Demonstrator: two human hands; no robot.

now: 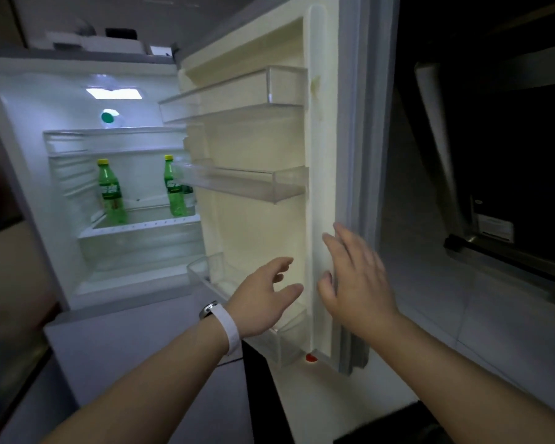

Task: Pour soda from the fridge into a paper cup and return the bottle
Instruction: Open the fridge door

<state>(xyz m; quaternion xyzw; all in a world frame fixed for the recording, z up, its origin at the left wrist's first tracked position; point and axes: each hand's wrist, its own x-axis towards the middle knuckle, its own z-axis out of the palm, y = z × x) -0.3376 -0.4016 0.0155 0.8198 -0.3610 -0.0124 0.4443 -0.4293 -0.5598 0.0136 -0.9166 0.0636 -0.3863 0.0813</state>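
While the fridge (20,133) stands open with its inside lamp lit, its door (257,225) is swung out to the right and fills the middle of the view, its cream liner turned toward the camera. Three clear holders are fixed to that liner: a top door shelf (231,94), a middle door shelf (247,184) and, low down, a bottom door bin (269,338).

Both hands are raised in front of the lower half of the door, and neither holds anything. The right hand (356,283) is flat with its fingers straight and slightly spread. Its palm faces the door's outer edge, and its fingertips overlap the raised rim of the liner; whether they press on it cannot be told. The left hand (263,299) is loosely open with its fingers gently curved, and it hovers just above the bottom door bin, beside the right hand but apart from it.

The soda is deep inside the fridge, on a lower inner shelf (141,224). There a left bottle (112,193) and a right bottle (175,190) stand upright and well apart, both green with yellow caps. The end of the middle door shelf hides part of the right one.

A watch (228,328) on a white band circles the left wrist. On the shelf above the bottles sits a pale container with a green cap (109,118). A small red spot (311,357) shows under the door's lower corner.
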